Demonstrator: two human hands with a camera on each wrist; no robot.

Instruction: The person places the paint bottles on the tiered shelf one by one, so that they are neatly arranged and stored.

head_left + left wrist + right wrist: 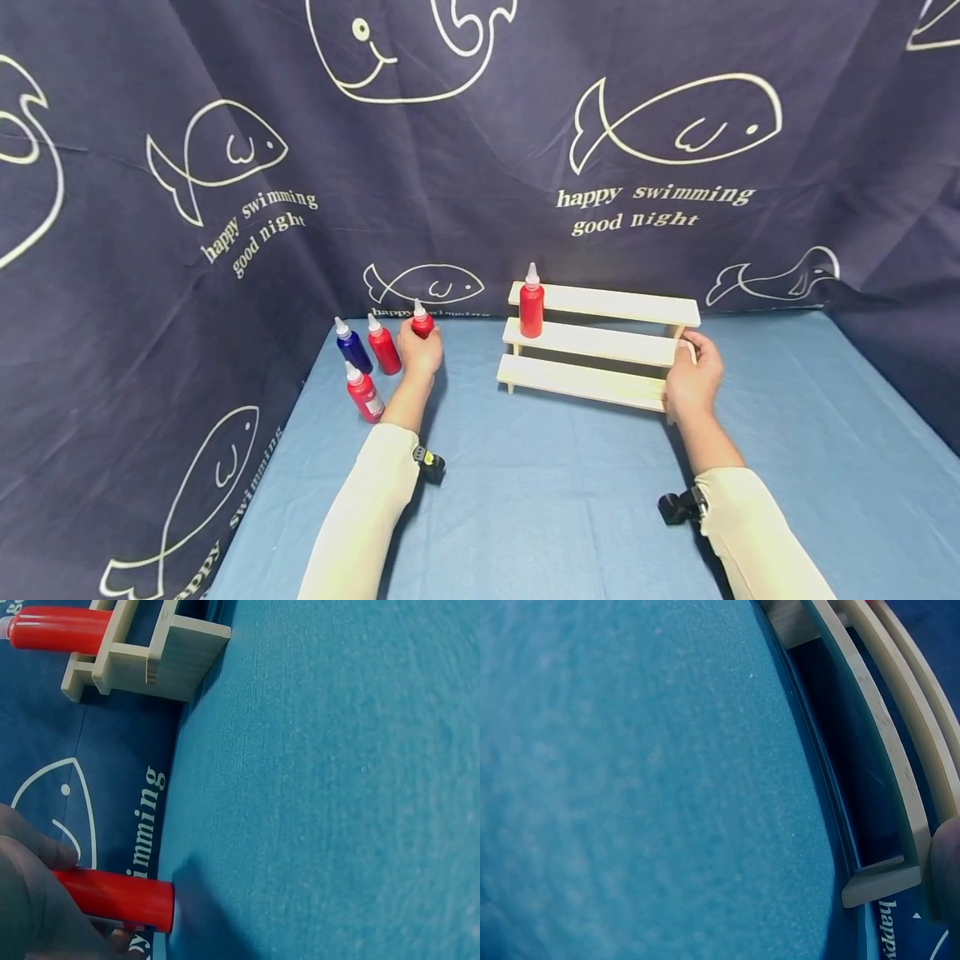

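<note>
Left hand (pixel 420 354) fingers wrapped round red bottle (pixel 422 322) | right hand (pixel 692 379) apparently gripping wooden rack (pixel 600 343) end

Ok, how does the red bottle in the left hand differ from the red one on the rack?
The held red bottle is gripped by the left hand over the blue table, near three loose bottles; the racked red bottle stands free and upright on the wooden rack, middle step, untouched. The right hand holds the rack's end. Both bottles are red with white nozzle caps.
</note>
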